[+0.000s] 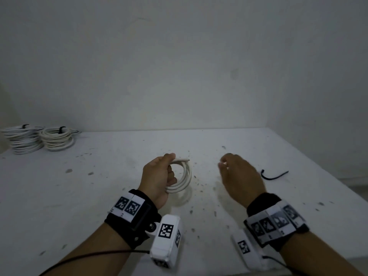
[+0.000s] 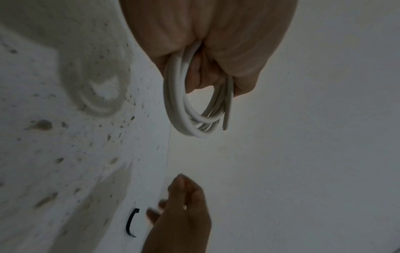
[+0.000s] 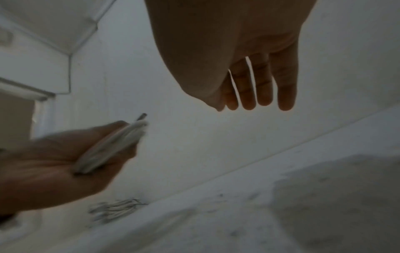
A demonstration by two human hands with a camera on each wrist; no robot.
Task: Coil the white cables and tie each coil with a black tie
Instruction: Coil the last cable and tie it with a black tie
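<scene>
- Now your left hand (image 1: 159, 176) grips the white coil (image 1: 184, 179) above the table (image 1: 99, 186), fingers curled round its loops, the cut end poking past your thumb.
- Your right hand (image 1: 241, 178) hovers empty, fingers (image 3: 264, 82) straight and slightly parted.
- A loose black tie (image 1: 273, 174) lies on the table just right of that hand.
- Two tied stacks (image 1: 39, 139) sit at the far left.

held coil (image 1: 182, 177): white cable, several loops, upright, gripped at its 9 o'clock side, cut end poking to 2 o'clock
black tie (image 1: 274, 174): loose, curved, flat on bench, 3 o'clock of coil
finished coils (image 1: 39, 139): two stacks, black-tied, bench's 10 o'clock corner
</scene>
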